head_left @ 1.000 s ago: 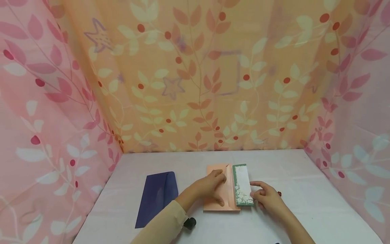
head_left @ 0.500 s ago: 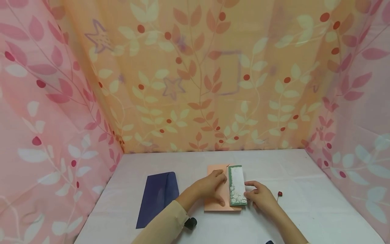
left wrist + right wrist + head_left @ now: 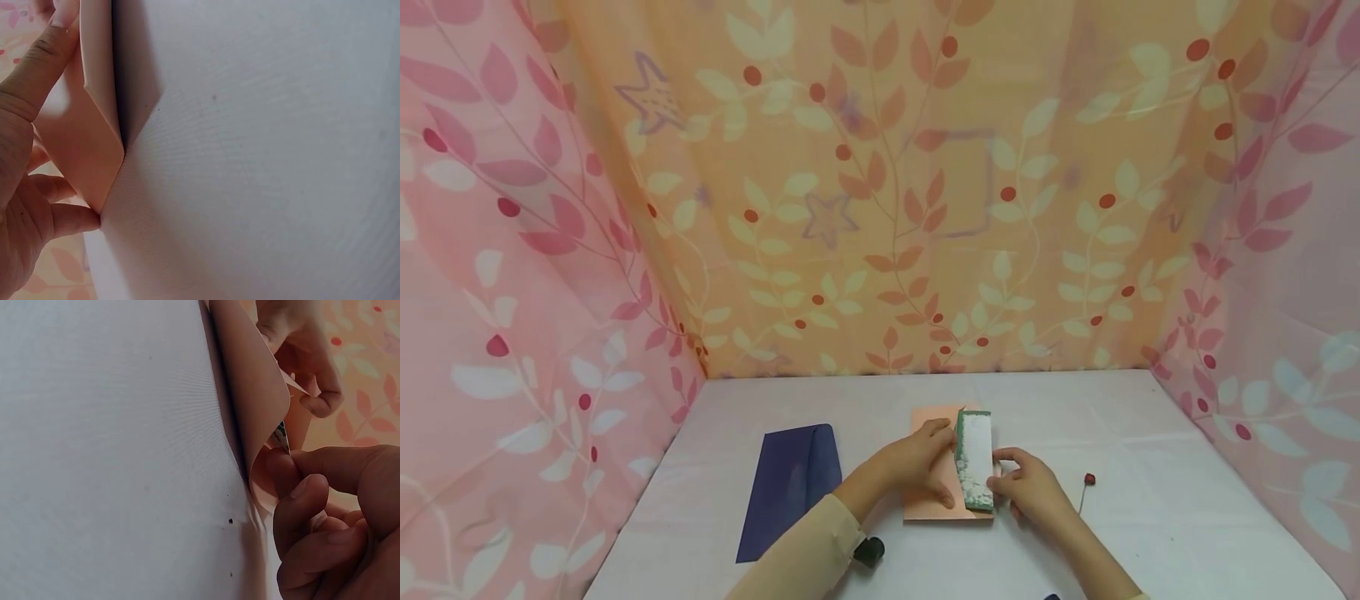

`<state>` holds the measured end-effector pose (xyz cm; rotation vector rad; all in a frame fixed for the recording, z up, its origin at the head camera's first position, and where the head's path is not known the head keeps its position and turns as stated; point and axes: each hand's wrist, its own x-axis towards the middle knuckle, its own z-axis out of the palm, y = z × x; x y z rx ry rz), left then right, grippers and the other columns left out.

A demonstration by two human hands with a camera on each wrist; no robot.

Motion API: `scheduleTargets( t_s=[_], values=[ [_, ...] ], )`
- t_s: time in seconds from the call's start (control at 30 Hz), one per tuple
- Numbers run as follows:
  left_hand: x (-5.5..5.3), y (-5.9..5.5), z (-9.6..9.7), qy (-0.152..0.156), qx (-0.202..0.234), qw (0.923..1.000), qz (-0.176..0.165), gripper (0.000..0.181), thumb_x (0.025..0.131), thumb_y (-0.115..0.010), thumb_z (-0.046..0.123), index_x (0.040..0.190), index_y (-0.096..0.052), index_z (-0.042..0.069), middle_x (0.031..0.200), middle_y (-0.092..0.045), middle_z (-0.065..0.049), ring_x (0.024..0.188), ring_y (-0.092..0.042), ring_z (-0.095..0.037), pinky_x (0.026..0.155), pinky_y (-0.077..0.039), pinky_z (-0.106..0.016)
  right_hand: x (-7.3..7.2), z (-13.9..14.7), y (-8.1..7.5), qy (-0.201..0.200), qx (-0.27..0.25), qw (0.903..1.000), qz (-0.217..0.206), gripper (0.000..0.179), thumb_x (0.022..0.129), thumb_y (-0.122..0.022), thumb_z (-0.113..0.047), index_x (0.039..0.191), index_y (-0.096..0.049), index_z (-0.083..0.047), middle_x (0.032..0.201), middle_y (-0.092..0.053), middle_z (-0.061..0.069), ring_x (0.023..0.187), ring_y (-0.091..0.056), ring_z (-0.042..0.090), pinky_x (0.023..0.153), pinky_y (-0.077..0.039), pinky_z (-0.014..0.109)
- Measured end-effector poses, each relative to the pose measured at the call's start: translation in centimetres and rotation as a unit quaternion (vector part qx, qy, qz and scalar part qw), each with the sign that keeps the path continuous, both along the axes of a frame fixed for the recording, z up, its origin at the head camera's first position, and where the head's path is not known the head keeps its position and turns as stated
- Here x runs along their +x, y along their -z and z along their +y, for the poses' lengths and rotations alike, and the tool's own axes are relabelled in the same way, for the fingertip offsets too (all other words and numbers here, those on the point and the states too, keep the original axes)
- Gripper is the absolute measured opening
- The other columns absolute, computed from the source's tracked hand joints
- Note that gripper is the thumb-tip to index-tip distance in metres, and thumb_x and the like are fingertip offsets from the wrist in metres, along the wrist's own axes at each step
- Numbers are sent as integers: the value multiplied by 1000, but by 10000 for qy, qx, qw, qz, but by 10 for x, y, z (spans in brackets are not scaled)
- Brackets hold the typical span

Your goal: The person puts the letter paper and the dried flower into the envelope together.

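A peach envelope [image 3: 928, 504] lies on the table in the head view. My left hand [image 3: 917, 457] holds it, thumb and fingers spread over its surface; in the left wrist view one side of the envelope [image 3: 94, 150] stands raised off the table. My right hand [image 3: 1033, 483] pinches the right edge of a white card [image 3: 977, 446] with a green border and white flowers. The card's left edge is at the envelope's mouth, near my left fingertips. Only a sliver of the card [image 3: 282, 434] shows in the right wrist view, and how deep it sits I cannot tell.
A dark blue envelope [image 3: 786, 492] lies left of my left forearm. To the right of my right hand is a thin stem with a small dark red head [image 3: 1090, 480]. A black object [image 3: 870, 552] shows beneath my left wrist. Patterned curtains surround the white tabletop [image 3: 1187, 517].
My right hand has moved left with the card, from the envelope's right side over to its mouth. The red-headed stem has come into fuller view. My left hand has stayed in place.
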<state>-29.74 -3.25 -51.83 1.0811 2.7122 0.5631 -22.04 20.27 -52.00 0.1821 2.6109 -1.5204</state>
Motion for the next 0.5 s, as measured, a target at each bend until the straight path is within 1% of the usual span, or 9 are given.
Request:
scheduleTargets(
  t_s=[0.27, 0.37, 0.5],
  values=[
    [3, -1, 0, -90, -16, 10000, 13, 86, 65, -82, 71, 132, -45, 32, 166, -26, -1, 140, -48, -22, 108, -49, -40, -1, -5, 4, -237, -21, 9997, 77, 58, 87, -79, -15, 139, -55, -4, 67, -69, 4, 40, -46, 12, 42, -38, 26],
    [3, -2, 0, -102, -38, 9999, 60, 85, 65, -82, 71, 131, -45, 33, 166, -27, 0, 139, -48, -21, 107, -49, -39, -3, -6, 5, -307, -70, 9994, 104, 61, 87, -79, -14, 141, -53, -5, 67, -70, 4, 41, -45, 12, 42, -37, 25],
    [3, -1, 0, -29, -14, 10000, 65, 83, 65, -82, 70, 129, -45, 32, 165, -27, -2, 139, -48, -21, 107, -49, -39, -4, -8, 5, -382, -164, 9990, 142, 67, 87, -79, -12, 146, -48, -7, 69, -70, 5, 41, -46, 13, 42, -37, 26]
  ],
)
